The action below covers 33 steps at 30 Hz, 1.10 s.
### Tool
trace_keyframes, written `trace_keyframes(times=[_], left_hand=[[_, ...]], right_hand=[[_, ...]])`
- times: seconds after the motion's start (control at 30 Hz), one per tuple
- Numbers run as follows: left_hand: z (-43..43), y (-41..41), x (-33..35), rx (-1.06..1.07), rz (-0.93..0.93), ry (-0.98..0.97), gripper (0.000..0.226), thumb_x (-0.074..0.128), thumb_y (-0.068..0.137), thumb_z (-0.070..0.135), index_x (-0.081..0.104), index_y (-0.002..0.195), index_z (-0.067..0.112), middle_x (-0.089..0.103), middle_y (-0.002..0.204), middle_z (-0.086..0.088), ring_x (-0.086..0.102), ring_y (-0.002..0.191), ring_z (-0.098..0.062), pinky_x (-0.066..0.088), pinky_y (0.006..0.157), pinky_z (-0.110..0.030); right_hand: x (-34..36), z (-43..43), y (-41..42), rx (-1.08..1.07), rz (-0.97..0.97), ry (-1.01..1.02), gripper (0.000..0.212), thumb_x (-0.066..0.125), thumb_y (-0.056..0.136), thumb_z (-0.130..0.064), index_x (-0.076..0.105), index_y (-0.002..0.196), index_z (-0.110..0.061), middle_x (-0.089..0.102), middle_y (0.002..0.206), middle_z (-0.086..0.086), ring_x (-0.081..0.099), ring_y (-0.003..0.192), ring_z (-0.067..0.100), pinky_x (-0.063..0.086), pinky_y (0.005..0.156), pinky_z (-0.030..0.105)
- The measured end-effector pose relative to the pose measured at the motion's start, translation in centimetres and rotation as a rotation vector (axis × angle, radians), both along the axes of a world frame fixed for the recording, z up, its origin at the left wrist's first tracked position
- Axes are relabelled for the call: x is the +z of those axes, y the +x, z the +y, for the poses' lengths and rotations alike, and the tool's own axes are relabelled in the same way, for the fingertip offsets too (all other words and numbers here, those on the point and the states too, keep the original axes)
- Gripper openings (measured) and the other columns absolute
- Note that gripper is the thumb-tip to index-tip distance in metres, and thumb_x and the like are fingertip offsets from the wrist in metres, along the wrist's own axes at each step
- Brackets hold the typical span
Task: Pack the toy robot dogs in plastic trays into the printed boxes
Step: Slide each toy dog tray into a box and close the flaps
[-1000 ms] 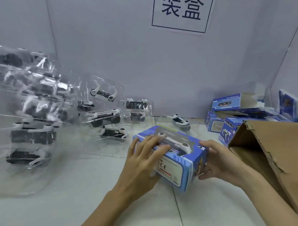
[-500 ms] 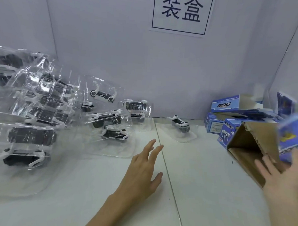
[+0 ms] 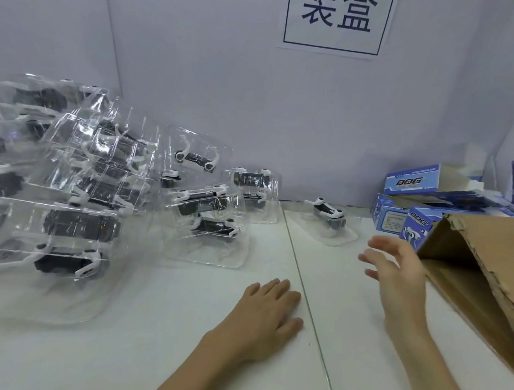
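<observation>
The white table (image 3: 125,345) fills the lower frame. My brown carton (image 3: 488,258) lies on its side at the right edge, mouth facing left. The heap of clear trays (image 3: 82,181), each holding a toy dog, fills the left and centre left. The printed boxes (image 3: 409,183) stand at upper right, just behind the carton.

What my next reach turns on, I judge, is the lone tray (image 3: 331,224) right of centre against the back wall. It lies above both hands in the frame, up and slightly left of my right hand (image 3: 393,271). Its dog's long axis runs from upper left to lower right. My right hand is clearly nearer. My left hand (image 3: 270,310) sits lower, just left of the table seam.

My left hand lies flat on the table, fingers straight, holding nothing. My right hand hovers off the carton's mouth, fingers loosely spread and somewhat blurred, also empty.

Half a second ago my right hand held a blue box at the carton's mouth. Now it has swung back left, empty. My left hand has dropped from a raised, spread pose.
</observation>
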<state>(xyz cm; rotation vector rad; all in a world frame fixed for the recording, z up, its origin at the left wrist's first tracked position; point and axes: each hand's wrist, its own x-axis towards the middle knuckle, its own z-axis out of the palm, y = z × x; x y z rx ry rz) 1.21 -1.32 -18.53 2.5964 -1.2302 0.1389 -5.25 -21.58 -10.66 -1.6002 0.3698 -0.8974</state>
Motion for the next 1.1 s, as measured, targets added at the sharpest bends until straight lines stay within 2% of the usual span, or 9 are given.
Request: trace_keyframes(times=[0.17, 0.3, 0.43, 0.5, 0.57, 0.67, 0.9, 1.0, 1.1], left_hand=[[-0.1, 0.0, 0.0, -0.002, 0.002, -0.019, 0.047, 0.034, 0.103, 0.049, 0.041, 0.142, 0.021, 0.037, 0.149, -0.001, 0.027, 0.139, -0.018, 0.015, 0.109, -0.034], [0.1, 0.1, 0.1, -0.015, 0.05, -0.029, 0.051, 0.036, 0.104, 0.047, 0.036, 0.149, 0.023, 0.028, 0.162, -0.001, 0.019, 0.149, -0.017, 0.013, 0.118, -0.036], [0.2, -0.2, 0.5, -0.031, 0.006, -0.025, 0.045, 0.037, 0.104, 0.043, 0.042, 0.144, 0.022, 0.038, 0.153, 0.0, 0.03, 0.141, -0.019, 0.021, 0.115, -0.039], [0.3, -0.2, 0.6, -0.029, 0.002, -0.033, 0.042, 0.037, 0.104, 0.042, 0.046, 0.138, 0.021, 0.043, 0.146, 0.0, 0.034, 0.137, -0.021, 0.023, 0.113, -0.038], [0.3, -0.1, 0.5, -0.027, 0.005, -0.04, 0.042, 0.037, 0.103, 0.042, 0.046, 0.138, 0.02, 0.043, 0.147, -0.002, 0.033, 0.137, -0.021, 0.023, 0.113, -0.039], [0.2, 0.0, 0.4, -0.025, 0.024, -0.041, 0.047, 0.038, 0.103, 0.045, 0.04, 0.143, 0.02, 0.033, 0.157, -0.004, 0.025, 0.144, -0.021, 0.019, 0.117, -0.041], [0.2, -0.2, 0.4, -0.006, 0.04, -0.053, 0.043, 0.039, 0.102, 0.044, 0.044, 0.135, 0.017, 0.04, 0.144, -0.005, 0.029, 0.137, -0.023, 0.017, 0.115, -0.042], [0.1, -0.4, 0.5, 0.003, 0.023, -0.062, 0.041, 0.04, 0.1, 0.044, 0.047, 0.13, 0.015, 0.043, 0.134, -0.005, 0.034, 0.131, -0.024, 0.022, 0.113, -0.045], [0.1, -0.4, 0.5, 0.006, 0.036, -0.051, 0.044, 0.039, 0.102, 0.044, 0.045, 0.135, 0.015, 0.038, 0.147, -0.009, 0.027, 0.139, -0.024, 0.015, 0.115, -0.044]], right_hand=[[3.0, 6.3, 6.0, 0.399, 0.045, -0.477, 0.051, 0.081, 0.081, -0.023, 0.053, 0.123, -0.031, 0.053, 0.13, -0.011, 0.059, 0.11, 0.008, 0.048, 0.084, 0.019], [4.8, 11.8, 12.7, 0.5, 0.148, -1.086, 0.086, 0.078, 0.081, -0.042, 0.031, 0.152, -0.032, 0.025, 0.161, -0.005, 0.03, 0.145, 0.018, 0.032, 0.116, 0.045], [5.2, 15.1, 18.3, 0.477, 0.384, -1.448, 0.085, 0.066, 0.087, -0.057, 0.023, 0.157, -0.033, 0.009, 0.168, 0.0, 0.013, 0.153, 0.025, 0.017, 0.12, 0.057], [5.2, 15.4, 19.9, 0.578, 0.46, -1.397, 0.063, 0.063, 0.091, -0.054, 0.045, 0.147, -0.032, 0.03, 0.162, 0.0, 0.032, 0.146, 0.028, 0.033, 0.114, 0.051], [5.3, 14.9, 20.4, 0.619, 0.396, -1.269, 0.033, 0.067, 0.092, -0.045, 0.068, 0.122, -0.032, 0.061, 0.134, -0.007, 0.057, 0.122, 0.022, 0.048, 0.092, 0.036], [5.6, 13.0, 20.2, 0.555, 0.31, -1.121, 0.012, 0.07, 0.092, -0.038, 0.074, 0.099, -0.029, 0.07, 0.109, -0.011, 0.063, 0.098, 0.013, 0.051, 0.085, 0.033], [7.0, 4.1, 15.3, 0.122, 0.083, -0.871, 0.008, 0.072, 0.088, -0.036, 0.075, 0.095, -0.034, 0.068, 0.117, -0.004, 0.06, 0.107, 0.015, 0.039, 0.075, 0.031], [4.1, -0.2, 12.6, 0.085, 0.316, -0.989, 0.013, 0.072, 0.088, -0.037, 0.074, 0.1, -0.034, 0.062, 0.131, 0.002, 0.056, 0.119, 0.025, 0.047, 0.086, 0.038], [0.3, -1.8, 10.6, 0.205, 0.754, -1.223, 0.042, 0.065, 0.092, -0.045, 0.056, 0.133, -0.042, 0.015, 0.167, -0.001, 0.016, 0.152, 0.028, 0.025, 0.117, 0.055]])
